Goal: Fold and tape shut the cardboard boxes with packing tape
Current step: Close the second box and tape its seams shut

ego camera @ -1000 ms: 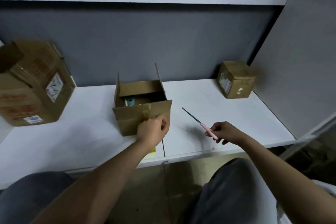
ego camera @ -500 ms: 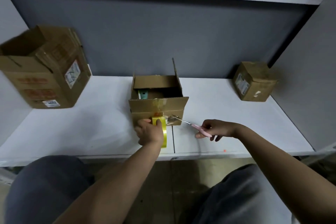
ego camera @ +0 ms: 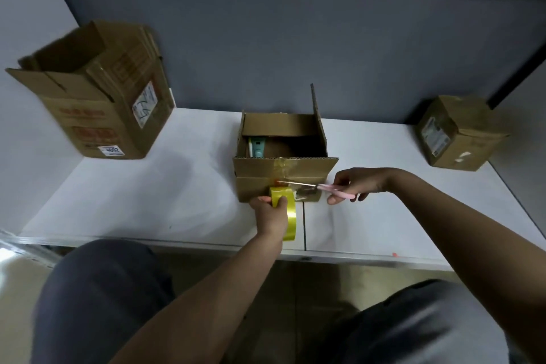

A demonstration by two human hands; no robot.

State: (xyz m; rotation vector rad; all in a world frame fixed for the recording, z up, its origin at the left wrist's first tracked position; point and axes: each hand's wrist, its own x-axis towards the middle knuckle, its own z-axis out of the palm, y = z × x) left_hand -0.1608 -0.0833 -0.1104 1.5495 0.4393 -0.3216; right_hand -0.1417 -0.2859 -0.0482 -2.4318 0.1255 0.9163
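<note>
On the white desk [ego camera: 147, 201], your left hand [ego camera: 270, 217] grips the yellow tape roll [ego camera: 285, 207] against the open box [ego camera: 283, 179] near the front edge, keeping its strip taut, seemingly, so the pink scissors [ego camera: 319, 188] pinched in your right hand [ego camera: 359, 185] can cut.

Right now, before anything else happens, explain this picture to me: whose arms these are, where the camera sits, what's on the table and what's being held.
There is no machine here. A person wears one camera on the head, looking down over their own arms at a white table.

The left hand has its grip on a roll of yellow packing tape, held against the front of the small open box in the middle. A strip of tape runs up that front side. The right hand holds pink-handled scissors, blades at the tape just above the roll, seemingly to cut it.

The box top is open, with a pale green item inside. A larger open box stands at the left, a closed small box at the far right.
</note>
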